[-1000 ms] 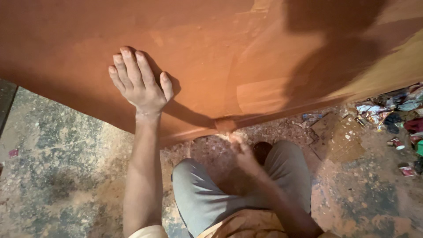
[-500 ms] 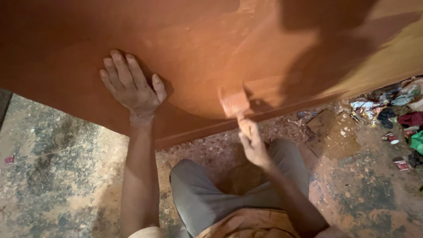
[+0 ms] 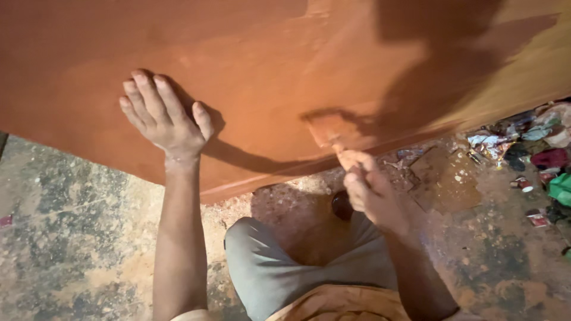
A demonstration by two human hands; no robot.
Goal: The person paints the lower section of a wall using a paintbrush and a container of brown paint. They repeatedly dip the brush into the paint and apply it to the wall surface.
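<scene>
A large flat wooden board (image 3: 250, 65) coated in wet reddish-brown paint fills the upper part of the view. My left hand (image 3: 163, 119) lies flat on it, fingers spread, holding nothing. My right hand (image 3: 372, 190) grips the handle of a paintbrush (image 3: 327, 132), whose paint-soaked bristles press on the board near its lower edge. The board's right end (image 3: 523, 77) shows bare yellowish wood. My knee in grey trousers (image 3: 279, 267) is below the board.
The stained concrete floor (image 3: 71, 238) spreads left and right of me. A small dark round container (image 3: 342, 205) sits on the floor by my right hand. A heap of coloured scraps and litter (image 3: 535, 154) lies at the right edge.
My right hand has lifted the brush from near the floor up onto the board's lower edge and moved it rightward. My left hand has stayed flat on the board.
</scene>
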